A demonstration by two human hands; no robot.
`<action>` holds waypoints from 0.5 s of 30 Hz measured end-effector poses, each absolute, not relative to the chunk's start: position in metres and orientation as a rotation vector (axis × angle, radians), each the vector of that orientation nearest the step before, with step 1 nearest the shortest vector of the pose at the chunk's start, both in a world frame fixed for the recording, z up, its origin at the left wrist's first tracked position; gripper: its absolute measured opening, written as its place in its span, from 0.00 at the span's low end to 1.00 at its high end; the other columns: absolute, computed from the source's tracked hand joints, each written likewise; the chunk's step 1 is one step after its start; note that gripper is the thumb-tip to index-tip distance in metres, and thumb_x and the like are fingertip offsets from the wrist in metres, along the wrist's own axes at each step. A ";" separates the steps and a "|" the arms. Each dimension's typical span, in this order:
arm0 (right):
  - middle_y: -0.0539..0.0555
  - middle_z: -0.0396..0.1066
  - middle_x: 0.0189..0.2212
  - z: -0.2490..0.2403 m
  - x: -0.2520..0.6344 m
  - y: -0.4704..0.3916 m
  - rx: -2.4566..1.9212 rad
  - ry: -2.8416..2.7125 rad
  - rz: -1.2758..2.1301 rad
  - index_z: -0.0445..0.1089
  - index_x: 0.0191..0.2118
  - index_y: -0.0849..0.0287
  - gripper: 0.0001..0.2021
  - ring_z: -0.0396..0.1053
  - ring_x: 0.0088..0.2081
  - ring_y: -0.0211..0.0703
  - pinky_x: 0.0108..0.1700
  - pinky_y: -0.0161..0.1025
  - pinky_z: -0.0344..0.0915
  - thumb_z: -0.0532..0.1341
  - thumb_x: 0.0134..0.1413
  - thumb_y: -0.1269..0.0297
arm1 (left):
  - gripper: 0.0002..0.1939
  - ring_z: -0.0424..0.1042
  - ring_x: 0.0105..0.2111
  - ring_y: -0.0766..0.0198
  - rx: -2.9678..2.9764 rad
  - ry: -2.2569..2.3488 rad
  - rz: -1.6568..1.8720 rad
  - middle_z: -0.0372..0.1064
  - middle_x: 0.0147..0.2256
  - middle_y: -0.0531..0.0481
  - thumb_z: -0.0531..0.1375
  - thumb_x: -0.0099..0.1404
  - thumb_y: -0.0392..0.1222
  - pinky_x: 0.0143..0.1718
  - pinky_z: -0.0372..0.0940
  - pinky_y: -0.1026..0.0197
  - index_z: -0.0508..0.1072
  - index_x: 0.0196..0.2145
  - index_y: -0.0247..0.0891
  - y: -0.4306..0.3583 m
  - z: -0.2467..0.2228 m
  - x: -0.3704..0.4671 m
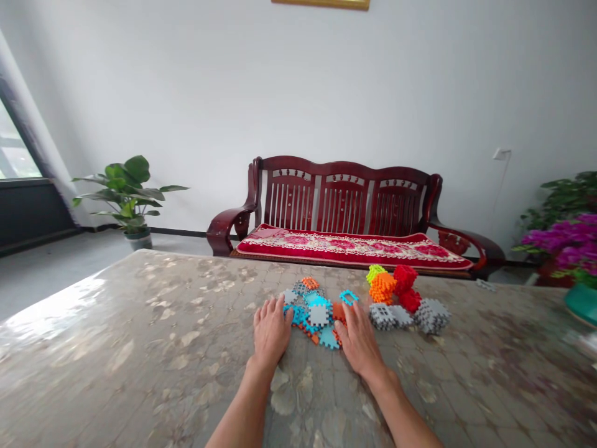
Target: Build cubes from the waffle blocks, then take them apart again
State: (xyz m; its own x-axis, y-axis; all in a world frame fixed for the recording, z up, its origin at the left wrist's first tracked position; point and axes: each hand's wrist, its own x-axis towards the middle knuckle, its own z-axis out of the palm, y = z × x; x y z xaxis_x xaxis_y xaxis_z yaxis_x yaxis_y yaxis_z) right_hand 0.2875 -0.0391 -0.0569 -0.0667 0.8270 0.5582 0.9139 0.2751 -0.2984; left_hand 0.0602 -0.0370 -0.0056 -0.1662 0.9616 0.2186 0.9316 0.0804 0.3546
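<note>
Between my two hands lies a loose pile of flat puzzle-edged tiles in blue, grey and orange. My left hand point(272, 328) rests at the pile's left side, fingers stretched out, by a blue tile point(298, 316). On the other side my right hand point(358, 339) lies flat with fingers spread, partly covering an orange tile point(339, 311). A light grey tile point(319, 315) tops the middle of the pile, and a light blue tile point(329, 337) sits at its near edge. Just beyond my right fingertips is a blue open-frame tile point(348, 297).
Right of the pile stand tile stacks: yellow-green point(374, 272), orange point(383, 288), red point(405, 279) and grey point(432, 316). A patterned cloth covers the table point(186, 361). Behind it is a wooden bench point(345, 193). A teal flowerpot point(582, 302) stands at the right.
</note>
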 end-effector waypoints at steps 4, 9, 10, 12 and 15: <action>0.63 0.60 0.61 -0.057 0.289 -0.039 -1.570 -1.957 -0.058 0.59 0.62 0.61 0.25 0.55 0.63 0.52 0.63 0.53 0.54 0.48 0.64 0.54 | 0.26 0.58 0.61 0.52 1.983 2.250 0.654 0.63 0.60 0.41 0.46 0.70 0.46 0.62 0.49 0.48 0.63 0.61 0.37 -0.037 -0.003 0.061; 0.61 0.54 0.64 -0.055 0.291 -0.025 -1.565 -1.939 0.037 0.59 0.62 0.60 0.26 0.52 0.65 0.50 0.64 0.51 0.53 0.46 0.64 0.52 | 0.24 0.59 0.61 0.52 1.985 2.260 0.686 0.64 0.59 0.42 0.46 0.70 0.46 0.62 0.50 0.47 0.64 0.60 0.39 -0.035 -0.007 0.061; 0.61 0.54 0.64 -0.055 0.290 -0.020 -1.587 -1.908 0.014 0.59 0.62 0.60 0.26 0.50 0.65 0.52 0.64 0.53 0.52 0.47 0.64 0.52 | 0.24 0.59 0.61 0.52 1.986 2.259 0.692 0.64 0.59 0.42 0.46 0.70 0.46 0.62 0.50 0.47 0.64 0.60 0.39 -0.034 -0.008 0.061; 0.62 0.56 0.63 -0.055 0.288 -0.009 -1.639 -1.858 -0.019 0.62 0.60 0.60 0.26 0.50 0.65 0.55 0.64 0.57 0.51 0.48 0.63 0.51 | 0.24 0.59 0.61 0.52 1.992 2.250 0.696 0.64 0.59 0.42 0.47 0.70 0.46 0.62 0.50 0.46 0.64 0.60 0.39 -0.034 -0.010 0.060; 0.63 0.62 0.60 -0.054 0.283 0.002 -1.650 -1.867 0.045 0.63 0.59 0.61 0.26 0.55 0.63 0.57 0.63 0.57 0.53 0.48 0.62 0.51 | 0.24 0.58 0.61 0.52 1.993 2.250 0.703 0.64 0.59 0.42 0.47 0.69 0.45 0.62 0.50 0.46 0.64 0.60 0.40 -0.033 -0.011 0.060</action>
